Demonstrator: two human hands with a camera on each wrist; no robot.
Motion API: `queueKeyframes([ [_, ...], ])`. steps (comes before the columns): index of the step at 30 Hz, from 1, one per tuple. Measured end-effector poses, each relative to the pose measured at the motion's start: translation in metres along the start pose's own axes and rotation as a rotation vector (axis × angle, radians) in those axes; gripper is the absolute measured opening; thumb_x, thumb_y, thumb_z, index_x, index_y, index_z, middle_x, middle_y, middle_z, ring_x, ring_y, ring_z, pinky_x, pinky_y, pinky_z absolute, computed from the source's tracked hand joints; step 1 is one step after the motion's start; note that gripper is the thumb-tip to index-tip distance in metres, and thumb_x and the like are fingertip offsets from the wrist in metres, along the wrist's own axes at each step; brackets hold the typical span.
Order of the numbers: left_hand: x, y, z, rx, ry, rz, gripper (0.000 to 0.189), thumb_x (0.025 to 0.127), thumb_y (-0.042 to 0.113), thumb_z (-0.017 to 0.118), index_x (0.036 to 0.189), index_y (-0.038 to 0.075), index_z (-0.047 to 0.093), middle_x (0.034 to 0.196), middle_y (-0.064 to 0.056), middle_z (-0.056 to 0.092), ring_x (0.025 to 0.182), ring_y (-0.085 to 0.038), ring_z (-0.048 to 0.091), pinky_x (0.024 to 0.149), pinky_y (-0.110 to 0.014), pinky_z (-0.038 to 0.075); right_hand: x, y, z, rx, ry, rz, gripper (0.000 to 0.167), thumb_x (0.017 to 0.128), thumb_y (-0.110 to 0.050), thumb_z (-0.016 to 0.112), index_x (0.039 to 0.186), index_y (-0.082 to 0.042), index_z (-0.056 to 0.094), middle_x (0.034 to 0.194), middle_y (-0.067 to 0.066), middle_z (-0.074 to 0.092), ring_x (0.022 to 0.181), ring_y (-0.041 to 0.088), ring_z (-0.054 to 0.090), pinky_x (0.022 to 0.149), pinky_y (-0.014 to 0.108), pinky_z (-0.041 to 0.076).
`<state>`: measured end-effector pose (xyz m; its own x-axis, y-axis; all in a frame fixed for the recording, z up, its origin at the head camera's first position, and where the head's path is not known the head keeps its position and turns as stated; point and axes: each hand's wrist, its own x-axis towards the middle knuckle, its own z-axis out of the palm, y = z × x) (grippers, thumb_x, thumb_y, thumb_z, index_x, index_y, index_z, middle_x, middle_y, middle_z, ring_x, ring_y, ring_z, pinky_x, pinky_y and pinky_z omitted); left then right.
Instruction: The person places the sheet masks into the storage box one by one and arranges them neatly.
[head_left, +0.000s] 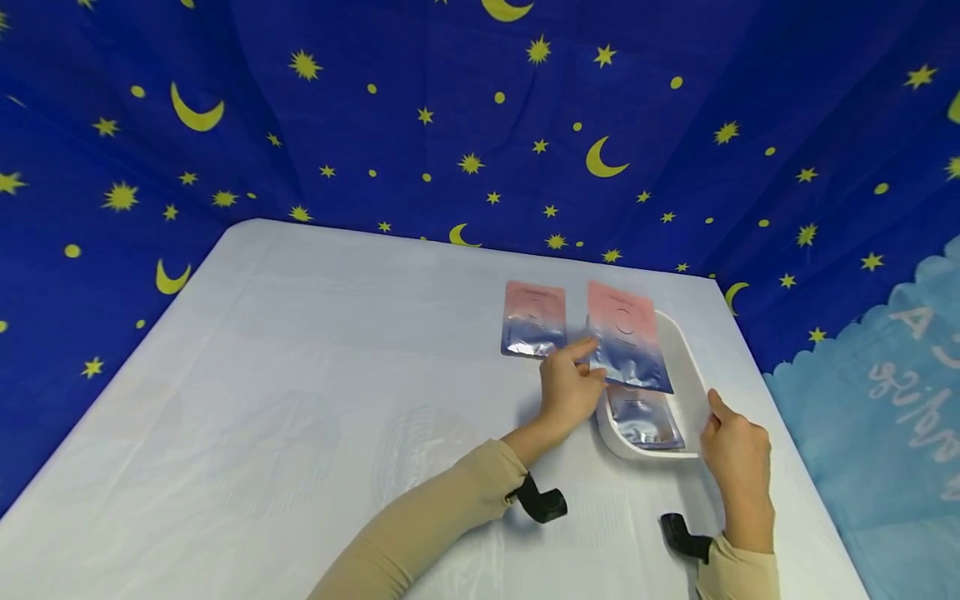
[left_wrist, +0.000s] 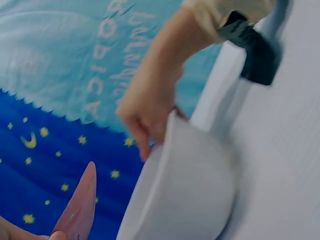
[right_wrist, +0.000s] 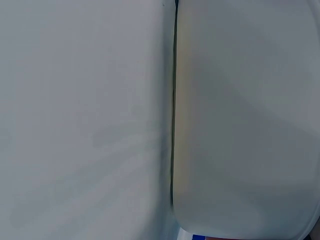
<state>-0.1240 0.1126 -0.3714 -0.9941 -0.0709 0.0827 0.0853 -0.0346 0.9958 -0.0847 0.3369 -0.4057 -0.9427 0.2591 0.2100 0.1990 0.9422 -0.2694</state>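
Observation:
My left hand [head_left: 570, 392] pinches the left edge of a sheet-mask packet [head_left: 628, 337], pink fading to shiny dark blue, over a white plastic bin [head_left: 684, 367]. Inside the bin a similar packet [head_left: 643, 421] lies near the front, partly covered by the held one. With thumb and fingers my right hand [head_left: 738, 446] grips the bin's right rim. Another such packet [head_left: 533, 317] lies flat on the table, left of the bin. The left wrist view shows the held packet [left_wrist: 82, 205] edge-on, and the bin's smooth outer wall [right_wrist: 245, 125] fills much of the right wrist view.
A white cloth covers the table [head_left: 315, 358]. Behind it hangs a dark blue curtain [head_left: 420, 158] with yellow moons and stars, and a light blue lettered panel [head_left: 892, 392] hangs at the right. Black wrist mounts [head_left: 542, 500] project from both sleeves.

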Motion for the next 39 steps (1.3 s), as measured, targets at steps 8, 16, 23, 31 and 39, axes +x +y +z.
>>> queueKeyframes([
  [8, -0.017, -0.013, 0.012, 0.163, -0.102, 0.137, 0.04, 0.078, -0.009, 0.072, 0.117, -0.011, 0.065, 0.122, -0.022, 0.065, 0.077, -0.009, 0.065, 0.069, -0.01, 0.052, -0.001, 0.0, 0.0, 0.008, 0.03, -0.022, 0.04, 0.092, 0.0, 0.049, 0.132, 0.005, 0.055, 0.116, 0.036, 0.058, 0.1, 0.061, 0.055, 0.085, 0.066, 0.045],
  [16, -0.016, -0.017, 0.005, 0.419, -0.212, 0.303, 0.03, 0.082, 0.017, 0.078, 0.102, -0.005, 0.073, 0.078, -0.008, 0.069, 0.08, -0.011, 0.066, 0.091, -0.025, 0.048, -0.002, 0.002, 0.002, 0.028, 0.099, -0.084, 0.039, 0.089, 0.003, 0.05, 0.127, 0.008, 0.058, 0.105, 0.038, 0.061, 0.082, 0.061, 0.058, 0.072, 0.065, 0.046],
  [23, 0.006, -0.014, -0.015, 0.417, -0.1, 0.203, 0.035, 0.083, 0.014, 0.076, 0.112, -0.005, 0.07, 0.097, -0.017, 0.068, 0.076, -0.017, 0.07, 0.091, -0.03, 0.047, -0.003, 0.0, 0.0, 0.028, 0.078, -0.044, 0.038, 0.092, 0.0, 0.046, 0.128, 0.005, 0.059, 0.113, 0.036, 0.059, 0.094, 0.062, 0.056, 0.079, 0.066, 0.045],
  [31, 0.043, -0.025, -0.039, 0.477, 0.076, 0.148, 0.034, 0.081, 0.011, 0.077, 0.11, -0.006, 0.07, 0.1, -0.02, 0.072, 0.093, -0.03, 0.07, 0.096, -0.044, 0.048, -0.002, 0.0, -0.002, 0.019, 0.069, -0.037, 0.039, 0.092, 0.0, 0.047, 0.129, 0.005, 0.058, 0.114, 0.036, 0.059, 0.093, 0.061, 0.057, 0.077, 0.065, 0.046],
  [39, 0.076, -0.053, -0.052, 0.895, 0.148, -0.001, 0.044, 0.084, 0.029, 0.076, 0.112, -0.004, 0.067, 0.111, -0.022, 0.059, 0.104, -0.035, 0.058, 0.086, -0.04, 0.051, -0.004, 0.0, 0.0, 0.023, 0.082, -0.054, 0.037, 0.092, 0.0, 0.048, 0.127, 0.006, 0.059, 0.113, 0.036, 0.059, 0.093, 0.06, 0.058, 0.077, 0.066, 0.046],
])
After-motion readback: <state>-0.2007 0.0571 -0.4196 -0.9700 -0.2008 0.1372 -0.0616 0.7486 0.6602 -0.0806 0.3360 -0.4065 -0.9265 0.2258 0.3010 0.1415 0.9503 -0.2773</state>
